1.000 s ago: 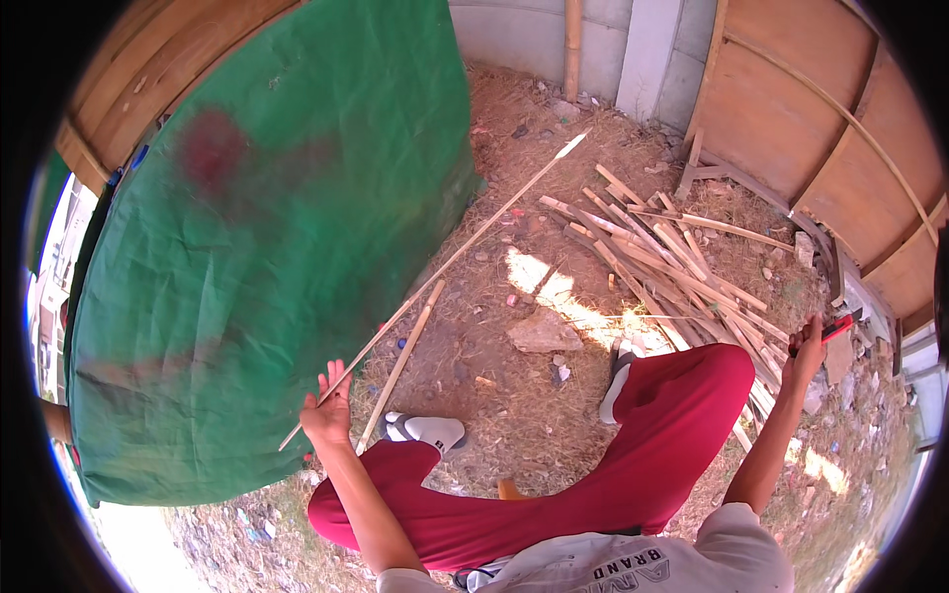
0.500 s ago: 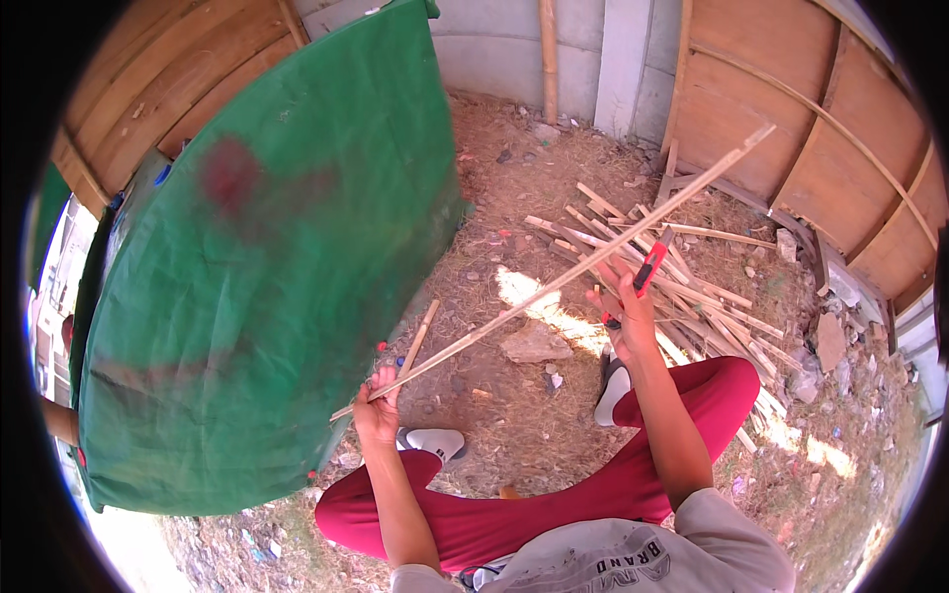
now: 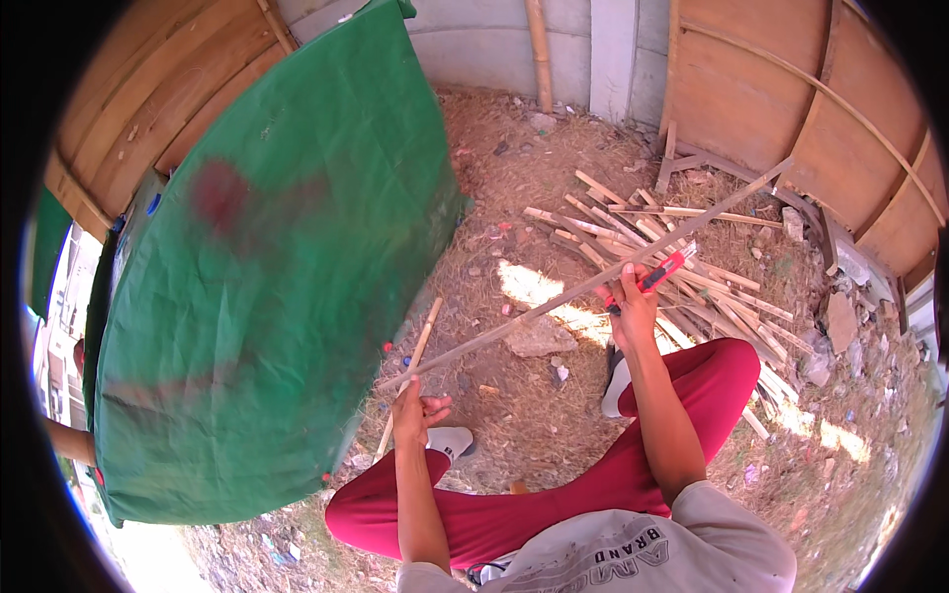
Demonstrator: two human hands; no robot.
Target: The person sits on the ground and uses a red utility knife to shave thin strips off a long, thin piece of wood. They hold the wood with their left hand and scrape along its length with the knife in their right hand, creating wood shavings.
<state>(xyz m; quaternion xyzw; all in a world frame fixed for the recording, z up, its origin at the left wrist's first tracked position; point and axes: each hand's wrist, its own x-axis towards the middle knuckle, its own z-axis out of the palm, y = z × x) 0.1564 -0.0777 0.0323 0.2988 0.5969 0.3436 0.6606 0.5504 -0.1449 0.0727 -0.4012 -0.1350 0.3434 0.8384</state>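
A long, thin bamboo strip (image 3: 539,308) slants up across the middle from lower left to upper right, its darker face showing. My left hand (image 3: 413,413) pinches it close to the lower-left end, the other fingers loosely apart. My right hand (image 3: 633,301) grips a red and black utility knife (image 3: 664,271), its blade pointing up and to the right. The fingers of that hand also touch the strip around its middle. A shorter bamboo stick (image 3: 425,336) lies on the ground by my left hand, partly hidden behind it.
A pile of split bamboo pieces (image 3: 712,287) lies on the ground to the right. At the left stands a big green sheet (image 3: 287,296), a person's arm (image 3: 71,442) at its edge. A flat stone (image 3: 540,337) lies between my feet. Wooden panels (image 3: 751,94) rise behind.
The strip has turned from its pale face to its darker one, and its far end has shifted right and down. My left hand has moved right; the knife now tilts further right.
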